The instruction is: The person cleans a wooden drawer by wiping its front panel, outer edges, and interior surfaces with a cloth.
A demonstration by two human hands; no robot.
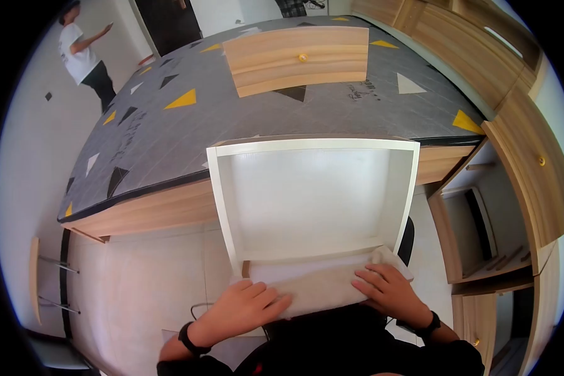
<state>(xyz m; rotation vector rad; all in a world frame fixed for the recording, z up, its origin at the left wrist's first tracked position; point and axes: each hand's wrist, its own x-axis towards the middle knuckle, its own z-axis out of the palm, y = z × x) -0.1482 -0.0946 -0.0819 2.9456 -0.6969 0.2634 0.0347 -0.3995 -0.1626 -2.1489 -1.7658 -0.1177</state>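
Note:
A white open drawer box stands in front of me, its far edge against the bed. Along its near side lies a pale beige cloth or soft sheet. My left hand rests at the cloth's left part, fingers somewhat spread. On the right part of the cloth lies my right hand, fingers spread and slightly bent. Both hands wear a black wristband. A wooden drawer front with a small gold knob lies on the bed.
The grey patterned mattress spans the middle. Wooden cabinets with open compartments stand at the right. A person in a white shirt stands at the upper left, holding a phone. A wooden panel with metal rods is at the left wall.

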